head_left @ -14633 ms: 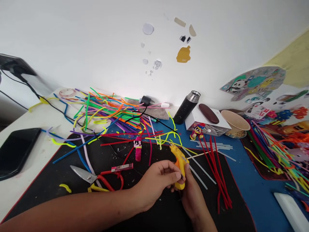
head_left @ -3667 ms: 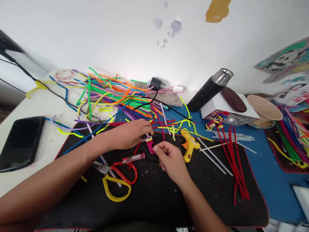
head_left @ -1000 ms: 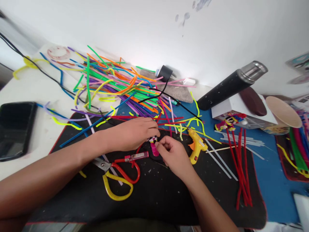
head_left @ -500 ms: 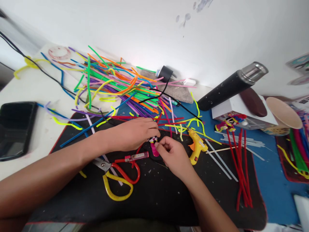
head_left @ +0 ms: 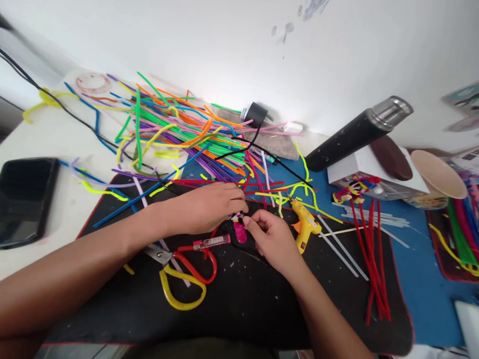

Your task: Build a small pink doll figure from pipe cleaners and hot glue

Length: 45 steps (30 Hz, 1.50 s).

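A small pink, white and black pipe-cleaner figure (head_left: 239, 232) is between my two hands over the black mat. My left hand (head_left: 215, 205) comes from the left, its fingers curled down around the figure's upper end. From the right, my right hand (head_left: 267, 237) pinches the figure's side near its white and black part with thumb and forefinger. Just left of the figure lies a small pink-capped tube (head_left: 212, 242), partly over the red handle of the scissors (head_left: 183, 274). A yellow glue gun (head_left: 306, 227) rests right of my right hand.
Many coloured pipe cleaners (head_left: 187, 129) are heaped behind my hands. A black flask (head_left: 344, 139) leans beside a white box at the right. Red pipe cleaners (head_left: 374, 264) and a finished-looking figure (head_left: 357, 188) are at the right, a phone (head_left: 27, 202) at the left.
My right thumb and forefinger have shifted slightly up along the figure, so more of its pink part shows. My left hand has hardly moved.
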Each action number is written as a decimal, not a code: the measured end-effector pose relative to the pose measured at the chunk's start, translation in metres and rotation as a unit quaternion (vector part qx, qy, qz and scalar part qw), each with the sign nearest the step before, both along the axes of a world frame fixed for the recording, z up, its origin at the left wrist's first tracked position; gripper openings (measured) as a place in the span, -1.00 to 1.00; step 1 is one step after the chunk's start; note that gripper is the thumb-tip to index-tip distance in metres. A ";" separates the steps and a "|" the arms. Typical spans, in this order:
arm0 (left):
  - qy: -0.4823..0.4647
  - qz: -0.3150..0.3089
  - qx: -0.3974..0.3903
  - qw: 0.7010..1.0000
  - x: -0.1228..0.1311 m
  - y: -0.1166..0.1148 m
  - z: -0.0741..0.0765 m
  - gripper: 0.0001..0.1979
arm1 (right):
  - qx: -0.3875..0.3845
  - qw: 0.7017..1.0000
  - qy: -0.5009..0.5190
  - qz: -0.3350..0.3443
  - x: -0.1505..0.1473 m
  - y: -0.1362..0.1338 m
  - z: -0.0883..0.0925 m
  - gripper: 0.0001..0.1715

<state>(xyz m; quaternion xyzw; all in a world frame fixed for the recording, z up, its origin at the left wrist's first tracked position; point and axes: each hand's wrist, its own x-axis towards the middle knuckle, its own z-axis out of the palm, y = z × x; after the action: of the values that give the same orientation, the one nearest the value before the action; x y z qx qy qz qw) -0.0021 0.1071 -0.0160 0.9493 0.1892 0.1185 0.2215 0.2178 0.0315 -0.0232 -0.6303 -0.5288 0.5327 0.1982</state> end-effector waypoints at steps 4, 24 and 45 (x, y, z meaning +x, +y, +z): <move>-0.007 -0.001 0.004 1.000 0.000 -0.001 0.002 -0.71 | 0.000 1.000 -0.009 0.015 -0.003 0.002 0.003 -0.64; -0.032 -0.014 -0.021 0.999 0.002 0.002 -0.005 -0.71 | 0.059 0.992 -0.092 0.063 -0.005 0.007 0.006 -0.69; -0.023 -0.007 -0.032 0.999 0.000 0.002 -0.008 -0.67 | 0.050 0.997 -0.054 0.031 0.003 -0.004 0.001 -0.69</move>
<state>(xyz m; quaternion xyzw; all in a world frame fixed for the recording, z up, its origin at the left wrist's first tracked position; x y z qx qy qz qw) -0.0018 0.1086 -0.0238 0.9399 0.1814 0.1331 0.2570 0.2211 0.0274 -0.0218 -0.6308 -0.5837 0.4768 0.1845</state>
